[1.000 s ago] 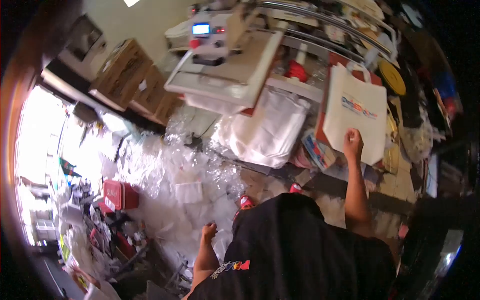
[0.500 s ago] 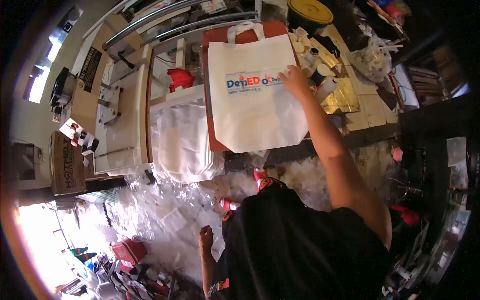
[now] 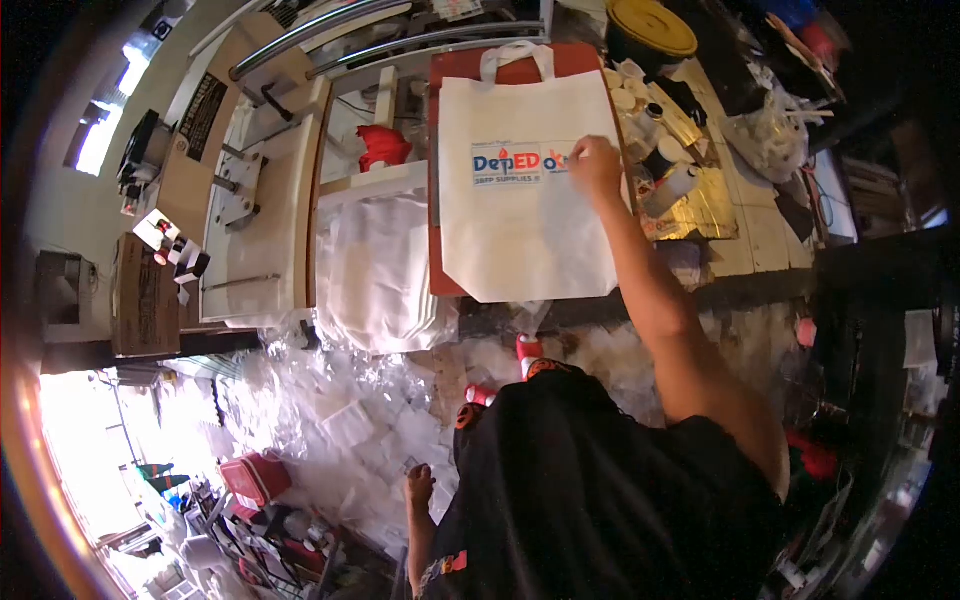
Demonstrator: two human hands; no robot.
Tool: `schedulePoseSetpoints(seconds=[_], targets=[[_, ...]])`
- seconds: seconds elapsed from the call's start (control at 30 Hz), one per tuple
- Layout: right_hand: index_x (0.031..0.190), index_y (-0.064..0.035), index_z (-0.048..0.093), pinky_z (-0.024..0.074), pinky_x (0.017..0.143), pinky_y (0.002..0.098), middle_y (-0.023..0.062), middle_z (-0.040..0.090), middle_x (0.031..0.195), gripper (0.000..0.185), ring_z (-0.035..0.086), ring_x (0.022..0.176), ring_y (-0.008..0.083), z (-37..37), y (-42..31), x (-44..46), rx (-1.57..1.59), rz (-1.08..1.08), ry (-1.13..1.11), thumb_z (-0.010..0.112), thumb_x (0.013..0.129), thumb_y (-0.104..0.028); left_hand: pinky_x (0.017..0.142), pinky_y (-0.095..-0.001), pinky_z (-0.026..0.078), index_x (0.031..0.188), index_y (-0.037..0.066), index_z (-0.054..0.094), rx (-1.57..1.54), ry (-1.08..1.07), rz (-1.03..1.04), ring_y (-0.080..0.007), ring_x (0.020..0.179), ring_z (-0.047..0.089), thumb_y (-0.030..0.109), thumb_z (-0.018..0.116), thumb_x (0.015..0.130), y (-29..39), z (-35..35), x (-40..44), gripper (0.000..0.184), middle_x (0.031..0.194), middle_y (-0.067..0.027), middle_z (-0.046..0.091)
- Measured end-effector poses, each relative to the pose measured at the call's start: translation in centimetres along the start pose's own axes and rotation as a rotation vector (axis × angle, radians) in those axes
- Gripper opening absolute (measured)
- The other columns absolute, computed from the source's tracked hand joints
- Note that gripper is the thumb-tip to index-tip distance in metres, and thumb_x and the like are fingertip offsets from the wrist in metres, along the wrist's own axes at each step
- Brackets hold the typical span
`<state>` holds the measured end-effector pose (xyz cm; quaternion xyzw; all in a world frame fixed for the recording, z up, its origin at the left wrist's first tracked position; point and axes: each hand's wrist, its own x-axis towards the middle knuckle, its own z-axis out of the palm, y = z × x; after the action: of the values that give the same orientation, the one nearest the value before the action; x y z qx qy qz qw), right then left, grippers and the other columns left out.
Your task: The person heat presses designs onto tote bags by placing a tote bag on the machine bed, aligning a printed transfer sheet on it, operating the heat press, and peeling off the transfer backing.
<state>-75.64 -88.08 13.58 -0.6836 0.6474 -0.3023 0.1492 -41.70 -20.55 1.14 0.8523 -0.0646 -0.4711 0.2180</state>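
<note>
A white tote bag (image 3: 530, 240) lies flat on a reddish-brown board (image 3: 436, 270), its handles at the far end. Blue and red "DepED" lettering (image 3: 508, 163) is printed across its middle. My right hand (image 3: 598, 168) is over the right end of the print, fingers bent and drawn together. It covers part of the lettering, and anything pinched in the fingertips is too blurred to make out. My left hand (image 3: 420, 485) hangs low beside my body, away from the bag. Its fingers are loosely curled, with nothing visible in them.
A stack of white bags (image 3: 385, 265) lies left of the board, beside a press-like machine (image 3: 265, 215). Bottles and jars (image 3: 665, 165) and a yellow-lidded tub (image 3: 652, 28) stand to the right. Scraps of film (image 3: 340, 430) cover the floor; a red box (image 3: 254, 478) stands there.
The view has shifted, so the scene sits farther right. My right hand has gone from extended fingers at the print's right end to a bent, drawn-in shape there. My left hand stays low.
</note>
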Motion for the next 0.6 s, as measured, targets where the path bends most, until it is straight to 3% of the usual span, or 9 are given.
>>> schedulePoseSetpoints(seconds=[0.07,0.13,0.2,0.27,0.33,0.47,0.53,0.6], targets=[[0.085,-0.0132,0.056,0.0466,0.079,0.0559,0.01,0.063,0.109,0.018,0.058,0.108,0.0354,0.6,-2.8,-4.8,0.045,-0.39,0.164,0.069,0.075,-0.009,0.064,-0.0328,0.055,0.111,-0.005,0.067,-0.023,0.019,0.029,-0.021,0.07,0.066,0.026,0.058,0.095,0.2,0.2,0.3,0.036,0.088,-0.01,0.069],[0.091,-0.0101,0.055,0.0454,0.091,0.049,0.0112,0.064,0.106,0.024,0.057,0.108,0.0367,0.2,-4.7,-6.8,0.084,-0.304,0.216,0.071,0.074,-0.007,0.066,-0.0335,0.056,0.113,-0.005,0.066,-0.115,-0.001,0.071,-0.0213,0.072,0.068,0.026,0.059,0.095,-1.1,0.4,1.9,0.037,0.09,-0.0125,0.07],[0.099,-0.0069,0.057,0.0436,0.094,0.0479,0.0169,0.062,0.109,0.028,0.055,0.11,0.0372,0.5,-2.0,-4.2,0.039,-0.19,0.324,0.072,0.076,-0.01,0.066,-0.0335,0.056,0.114,-0.005,0.065,-0.038,-0.036,0.099,-0.0218,0.073,0.069,0.025,0.06,0.094,-0.9,0.1,2.1,0.037,0.093,-0.0136,0.07],[0.113,-0.0007,0.06,0.0438,0.096,0.046,0.0215,0.06,0.111,0.04,0.056,0.107,0.0382,0.9,1.8,-0.6,-0.089,-0.239,0.356,0.072,0.08,-0.018,0.066,-0.0335,0.056,0.115,-0.005,0.064,0.04,-0.067,0.132,-0.0222,0.074,0.07,0.024,0.06,0.094,-1.0,-1.1,2.2,0.037,0.095,-0.0147,0.07],[0.122,0.0016,0.059,0.0469,0.096,0.0499,0.0263,0.058,0.119,0.048,0.056,0.114,0.0431,-0.3,1.8,1.3,-0.073,0.031,0.126,0.07,0.081,-0.02,0.066,-0.0337,0.057,0.116,-0.005,0.063,0.047,-0.048,0.067,-0.0226,0.075,0.071,0.023,0.061,0.093,-2.7,-2.5,3.1,0.036,0.098,-0.016,0.071],[0.116,-0.0013,0.065,0.0493,0.093,0.0442,0.0238,0.063,0.114,0.043,0.061,0.11,0.0365,0.1,2.0,3.3,-0.24,0.112,0.072,0.071,0.079,-0.023,0.063,-0.0319,0.056,0.114,-0.003,0.064,0.0,0.004,-0.004,-0.0222,0.07,0.069,0.023,0.061,0.094,-4.3,-5.9,3.8,0.033,0.094,-0.0117,0.07],[0.101,-0.0041,0.071,0.0531,0.086,0.0432,0.0209,0.068,0.11,0.027,0.066,0.103,0.0338,1.4,4.0,5.0,0.004,0.28,-0.116,0.071,0.078,-0.02,0.059,-0.0303,0.054,0.114,-0.001,0.064,-0.077,0.039,-0.018,-0.0197,0.068,0.067,0.023,0.06,0.095,-5.3,-7.4,4.1,0.031,0.092,-0.009,0.068],[0.094,-0.0051,0.071,0.0541,0.082,0.0434,0.0178,0.069,0.105,0.021,0.067,0.097,0.0329,1.7,3.9,4.7,-0.054,0.248,-0.029,0.071,0.078,-0.018,0.055,-0.0295,0.051,0.114,0.0,0.064,-0.095,0.064,-0.054,-0.0171,0.066,0.066,0.023,0.059,0.096,-4.1,-8.2,3.1,0.03,0.092,-0.0078,0.067]])
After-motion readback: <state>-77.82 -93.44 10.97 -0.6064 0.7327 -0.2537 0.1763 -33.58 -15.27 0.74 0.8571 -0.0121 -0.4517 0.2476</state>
